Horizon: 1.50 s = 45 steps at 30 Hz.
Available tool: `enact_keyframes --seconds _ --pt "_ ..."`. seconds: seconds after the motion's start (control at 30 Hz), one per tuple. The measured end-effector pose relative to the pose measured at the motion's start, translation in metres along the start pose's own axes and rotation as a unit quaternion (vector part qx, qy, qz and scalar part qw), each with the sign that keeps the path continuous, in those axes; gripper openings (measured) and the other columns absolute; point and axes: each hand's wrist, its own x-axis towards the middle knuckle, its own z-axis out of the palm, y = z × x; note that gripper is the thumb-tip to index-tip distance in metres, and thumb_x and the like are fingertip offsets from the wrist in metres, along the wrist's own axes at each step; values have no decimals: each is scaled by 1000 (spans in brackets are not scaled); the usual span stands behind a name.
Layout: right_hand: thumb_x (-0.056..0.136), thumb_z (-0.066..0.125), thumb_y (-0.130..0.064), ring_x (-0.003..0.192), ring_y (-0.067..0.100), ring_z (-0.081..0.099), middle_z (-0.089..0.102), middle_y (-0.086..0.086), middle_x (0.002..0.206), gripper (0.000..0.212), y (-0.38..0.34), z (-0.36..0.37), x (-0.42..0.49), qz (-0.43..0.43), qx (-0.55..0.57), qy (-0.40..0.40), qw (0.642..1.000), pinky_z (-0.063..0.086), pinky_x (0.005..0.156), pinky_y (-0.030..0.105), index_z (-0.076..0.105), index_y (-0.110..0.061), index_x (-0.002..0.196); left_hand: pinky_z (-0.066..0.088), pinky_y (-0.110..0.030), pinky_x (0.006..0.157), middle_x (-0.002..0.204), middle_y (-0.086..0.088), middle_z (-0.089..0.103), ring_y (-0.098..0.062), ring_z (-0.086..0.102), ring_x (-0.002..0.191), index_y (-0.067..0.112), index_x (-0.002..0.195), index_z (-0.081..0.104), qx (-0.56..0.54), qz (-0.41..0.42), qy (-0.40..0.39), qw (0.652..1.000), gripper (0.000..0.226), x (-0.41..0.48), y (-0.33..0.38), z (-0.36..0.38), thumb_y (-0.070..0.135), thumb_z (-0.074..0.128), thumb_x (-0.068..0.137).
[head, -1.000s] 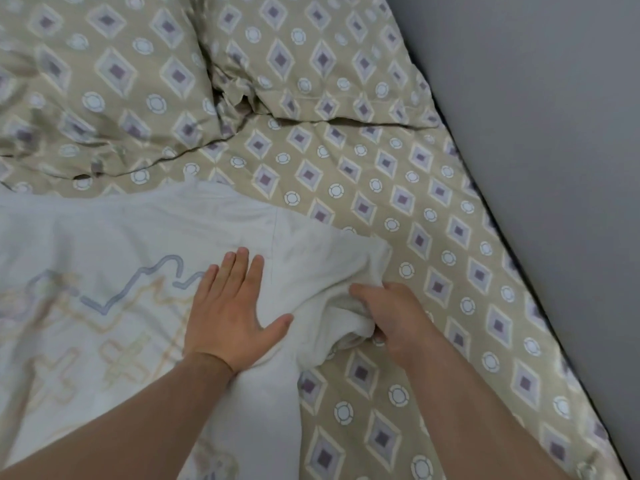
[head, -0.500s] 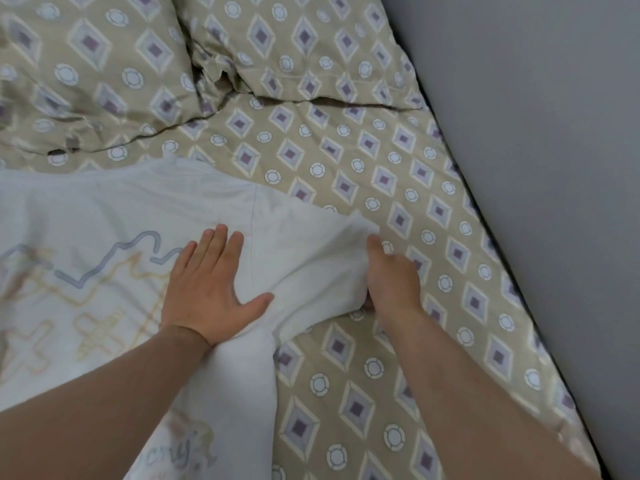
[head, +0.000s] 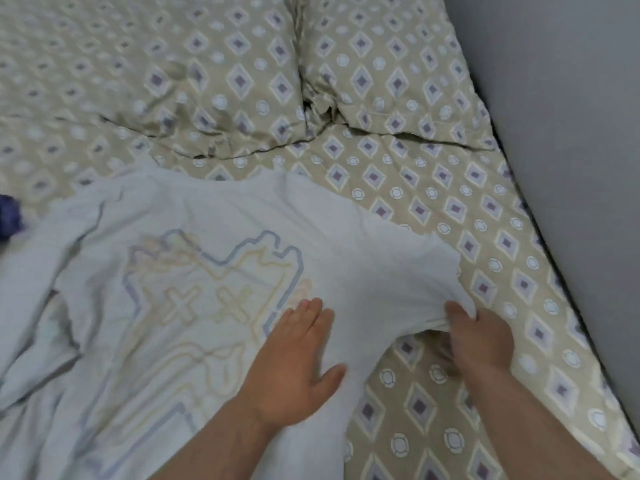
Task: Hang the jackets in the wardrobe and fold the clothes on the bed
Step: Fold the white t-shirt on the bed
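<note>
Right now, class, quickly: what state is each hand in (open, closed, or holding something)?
Left hand: open, lying flat on the white T-shirt.
Right hand: closed, pinching the hem of the T-shirt's sleeve.

- The light is soft, even and rather dim, with no glare.
- Faint shadows sit in the gap between the pillows (head: 381,64) and under the raised edge of the white T-shirt (head: 381,271).
- My right hand (head: 479,341) is smeared by motion blur.
- The far left looks soft.
- The wide lens bends the edge of the wall (head: 571,133).
</note>
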Motion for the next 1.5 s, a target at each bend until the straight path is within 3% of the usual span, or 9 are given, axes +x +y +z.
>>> enact_keyframes --seconds 0.13,0.3,0.43,0.6,0.8,1.0,1.13,1.3,1.5 --pt "81 63 -33 102 46 56 57 29 116 48 -22 17 -39 12 -46 75 996 49 91 53 58 1 114 9 -34 120 153 -12 41 -30 32 146 9 144 49 -45 -80 126 988 68 -42 -50 -41 52 42 92" --pt "69 79 0 125 44 52 56 29 130 53 -85 114 -161 -371 -93 6 924 43 106 54 62 6 118 34 -48 107 129 -24 58 -40 50 125 -2 121 61 -31 -321 258 911 68 -111 -178 -98 50 40 83" --pt "62 84 -9 123 42 59 60 28 131 58 -152 217 -247 -549 -143 -73 820 50 99 54 68 2 116 42 -48 82 94 -21 59 -41 56 95 -1 96 59 -17 -442 253 860 67 -157 -260 -133 59 35 79" --pt "83 52 -36 135 35 48 53 21 143 57 -196 298 -279 -529 -177 -74 826 30 115 51 61 -6 132 44 -40 83 100 -8 60 -31 55 97 14 98 62 -121 -464 265 837 42 -157 -316 -156 52 65 81" --pt "80 42 -40 133 37 49 55 20 140 65 -193 312 -276 -515 -226 -41 826 23 115 48 60 -7 132 40 -25 53 66 1 59 -15 53 57 6 75 66 -268 -432 1 861 25 -126 -342 -191 29 77 80" --pt "82 39 -41 138 33 44 50 18 146 66 -197 310 -281 -493 -253 -60 830 22 118 48 56 -9 138 35 -32 62 79 3 56 -20 50 72 15 86 57 -46 -324 248 912 19 -90 -375 -283 32 60 95" --pt "81 42 -41 137 34 45 51 19 144 65 -196 312 -280 -499 -244 -45 831 21 118 47 57 -9 136 46 -45 84 103 -14 61 -37 57 101 5 110 62 -31 -313 200 928 21 -74 -414 -290 12 63 90" --pt "81 43 -42 136 34 45 52 19 144 65 -197 313 -278 -505 -241 -42 828 21 117 47 57 -8 136 33 -47 94 124 -22 52 -41 47 112 10 120 52 48 -327 333 883 46 -123 -369 -230 29 67 80" --pt "81 43 -43 137 33 43 51 17 144 66 -195 313 -276 -507 -239 -48 827 20 118 47 56 -9 136 16 -49 118 154 -20 38 -37 31 144 9 145 46 145 -154 103 972 72 -141 -330 -152 51 43 86"
